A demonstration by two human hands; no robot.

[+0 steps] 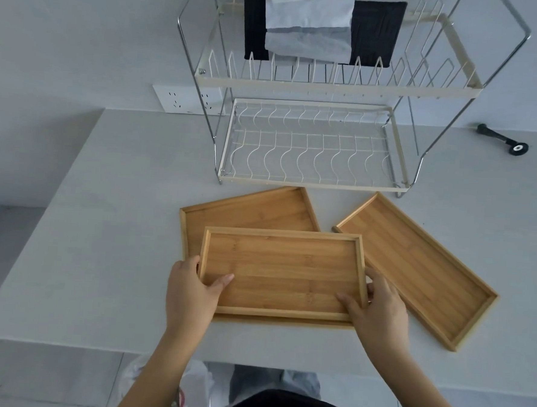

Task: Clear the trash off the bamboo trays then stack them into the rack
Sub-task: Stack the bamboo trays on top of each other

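Three bamboo trays lie on the white table, all bare of trash. The near tray (283,267) is held level by both hands and overlaps a larger tray (248,210) behind it. My left hand (189,289) grips its left rim, thumb inside. My right hand (377,307) grips its right rim, thumb inside too. A third tray (414,265) lies slanted to the right, apart from the others. The two-tier wire rack (309,182) stands just behind the trays, its lower shelf bare.
Black and white cloths (309,26) hang in the rack's upper tier. A black tool (503,140) lies at the far right by the wall. A wall socket (185,99) sits left of the rack. A plastic bag (193,384) hangs below the table's front edge.
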